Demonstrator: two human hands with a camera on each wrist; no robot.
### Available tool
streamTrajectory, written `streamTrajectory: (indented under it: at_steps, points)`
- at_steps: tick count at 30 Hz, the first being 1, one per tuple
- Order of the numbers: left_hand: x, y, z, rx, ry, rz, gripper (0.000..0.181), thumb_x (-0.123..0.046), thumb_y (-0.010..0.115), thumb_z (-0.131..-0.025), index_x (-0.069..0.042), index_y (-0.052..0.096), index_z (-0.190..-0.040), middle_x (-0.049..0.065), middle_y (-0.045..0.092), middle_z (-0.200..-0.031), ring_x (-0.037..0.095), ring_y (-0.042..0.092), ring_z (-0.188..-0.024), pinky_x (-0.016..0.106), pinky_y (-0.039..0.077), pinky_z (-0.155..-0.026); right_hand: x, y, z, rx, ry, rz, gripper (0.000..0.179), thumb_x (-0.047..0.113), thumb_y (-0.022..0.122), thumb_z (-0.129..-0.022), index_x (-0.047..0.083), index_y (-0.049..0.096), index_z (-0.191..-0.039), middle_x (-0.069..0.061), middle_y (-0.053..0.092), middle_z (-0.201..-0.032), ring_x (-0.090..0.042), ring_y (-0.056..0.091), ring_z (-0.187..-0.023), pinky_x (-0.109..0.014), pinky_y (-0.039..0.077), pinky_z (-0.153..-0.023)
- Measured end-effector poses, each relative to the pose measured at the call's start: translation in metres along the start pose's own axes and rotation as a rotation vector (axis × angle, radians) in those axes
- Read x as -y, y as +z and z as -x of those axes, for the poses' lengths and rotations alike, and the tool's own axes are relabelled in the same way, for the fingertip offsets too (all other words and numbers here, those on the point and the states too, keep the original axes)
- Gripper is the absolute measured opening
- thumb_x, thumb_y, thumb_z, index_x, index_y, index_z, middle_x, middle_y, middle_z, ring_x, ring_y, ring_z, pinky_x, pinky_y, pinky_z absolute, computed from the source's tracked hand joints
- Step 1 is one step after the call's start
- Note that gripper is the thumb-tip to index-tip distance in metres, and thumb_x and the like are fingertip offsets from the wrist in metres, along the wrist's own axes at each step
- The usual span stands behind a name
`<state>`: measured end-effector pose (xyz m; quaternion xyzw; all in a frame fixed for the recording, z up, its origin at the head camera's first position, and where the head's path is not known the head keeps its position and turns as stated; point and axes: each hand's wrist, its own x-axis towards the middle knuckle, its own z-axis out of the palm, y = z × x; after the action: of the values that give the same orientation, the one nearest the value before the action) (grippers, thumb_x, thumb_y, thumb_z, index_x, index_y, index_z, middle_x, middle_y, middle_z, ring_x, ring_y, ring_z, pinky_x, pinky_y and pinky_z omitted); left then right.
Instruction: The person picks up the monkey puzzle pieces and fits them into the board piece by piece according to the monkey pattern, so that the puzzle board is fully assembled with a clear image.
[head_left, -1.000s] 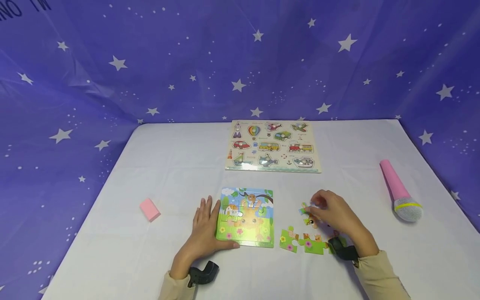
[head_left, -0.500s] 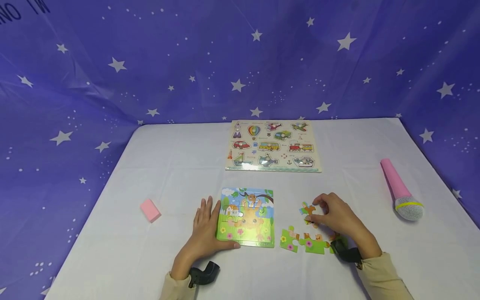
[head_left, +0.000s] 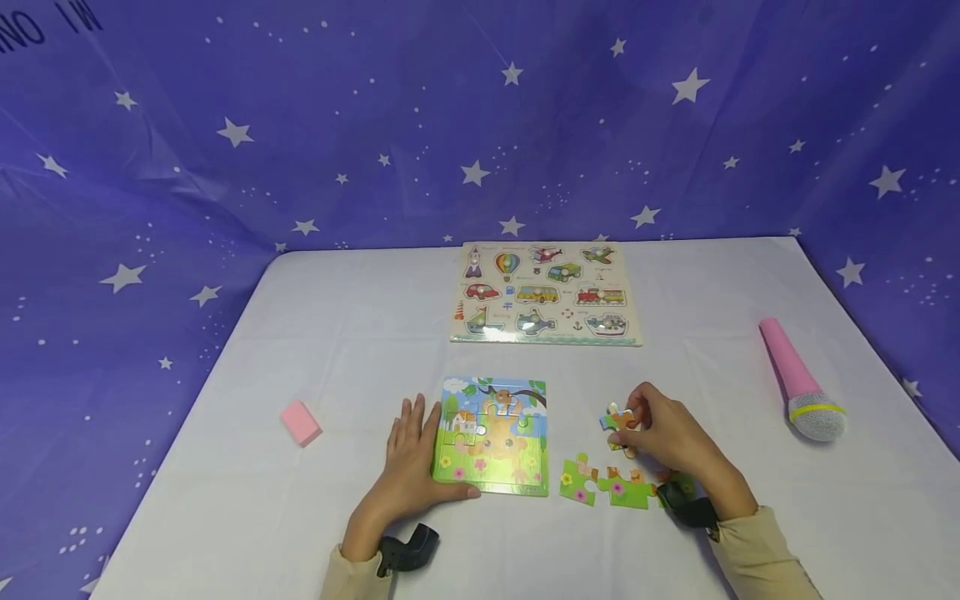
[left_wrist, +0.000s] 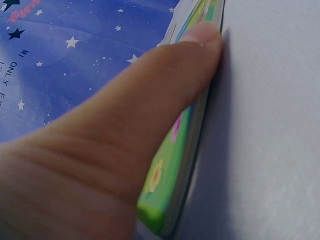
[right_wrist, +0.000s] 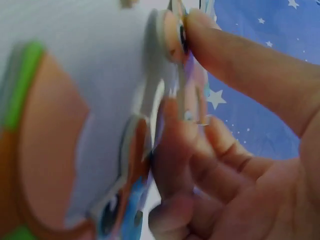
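My left hand (head_left: 412,465) lies with its fingers along the left side of a square jigsaw board (head_left: 517,475) and its thumb along the near edge. Close up in the left wrist view, the thumb touches the board's green rim (left_wrist: 161,200). Right of the board, my right hand (head_left: 678,429) pinches a jigsaw piece (head_left: 617,421) between thumb and fingers. That piece carries a printed eye in the right wrist view. Below it lie loose green flowered pieces, among them one with a yellow flower (head_left: 576,483) and one with a pink flower (head_left: 628,493). Others are partly hidden under the right hand.
At the back of the white-covered table (head_left: 360,333) lies a vehicle peg puzzle (head_left: 546,292). A pink block (head_left: 301,423) sits at the left. Over on the right is a pink toy microphone (head_left: 802,383). Star-printed purple cloth (head_left: 420,125) hangs behind the table.
The right hand's fingers have shifted slightly on the pieces, and the pinched piece now appears tilted and a little raised. My left hand and the board stay where they were.
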<state>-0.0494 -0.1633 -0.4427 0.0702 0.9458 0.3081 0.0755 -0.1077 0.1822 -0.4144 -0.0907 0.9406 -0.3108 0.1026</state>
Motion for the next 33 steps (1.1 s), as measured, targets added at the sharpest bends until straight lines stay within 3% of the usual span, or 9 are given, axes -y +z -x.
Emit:
streamTrajectory:
  at_steps: [4,8,13,22,27,33]
  points:
    - [0.0,0.0,0.0,-0.002,-0.001,-0.007,0.122,-0.055,0.079,-0.053,-0.002,0.018,-0.144,0.021,0.0,-0.152,0.038,-0.008,-0.14,0.055,0.0,-0.11,-0.002,0.0,0.0,-0.003,-0.019,-0.037,0.039,0.022,0.076,-0.071,0.008,0.047,-0.093,0.0,0.048,-0.073,-0.007,0.042,-0.059,-0.02,0.035,-0.053]
    - [0.0,0.0,0.001,-0.001,0.005,-0.004,0.121,-0.056,0.079,-0.054,-0.002,0.018,-0.144,0.022,0.001,-0.151,0.039,-0.007,-0.14,0.056,0.001,-0.11,-0.004,0.001,0.0,0.005,-0.042,-0.086,0.03,0.019,0.074,-0.074,0.013,0.056,-0.097,-0.001,0.049,-0.072,-0.007,0.042,-0.056,-0.021,0.037,-0.048]
    - [0.001,0.0,0.0,0.001,0.006,-0.009,0.121,-0.056,0.078,-0.054,-0.001,0.018,-0.144,0.023,0.001,-0.151,0.039,-0.007,-0.14,0.056,0.001,-0.11,-0.005,0.001,0.0,0.04,-0.034,-0.118,0.018,0.012,0.065,-0.082,0.016,0.065,-0.099,-0.003,0.06,-0.081,-0.009,0.047,-0.061,-0.021,0.04,-0.046]
    - [0.001,-0.001,0.0,0.002,0.006,-0.004,0.122,-0.057,0.078,-0.054,-0.002,0.018,-0.144,0.022,-0.001,-0.151,0.039,-0.008,-0.139,0.056,0.001,-0.11,0.001,-0.001,-0.002,-0.023,0.058,-0.18,0.023,0.019,0.068,-0.08,0.011,0.066,-0.101,-0.005,0.061,-0.073,-0.012,0.05,-0.051,-0.025,0.044,-0.044]
    - [0.001,-0.001,0.0,-0.001,0.005,-0.007,0.122,-0.057,0.078,-0.053,-0.002,0.018,-0.144,0.022,0.0,-0.151,0.039,-0.008,-0.14,0.056,0.001,-0.11,0.003,0.0,-0.003,-0.074,0.06,-0.185,0.022,0.021,0.069,-0.079,0.012,0.067,-0.099,-0.005,0.06,-0.069,-0.012,0.05,-0.048,-0.026,0.043,-0.04]
    - [0.0,-0.001,0.0,0.006,0.005,0.007,0.121,-0.055,0.079,-0.054,-0.002,0.018,-0.144,0.022,-0.001,-0.152,0.038,-0.008,-0.14,0.056,0.001,-0.11,0.007,0.002,-0.003,-0.07,0.043,-0.203,0.022,0.019,0.071,-0.078,0.012,0.067,-0.098,-0.006,0.06,-0.066,-0.011,0.047,-0.043,-0.026,0.041,-0.039]
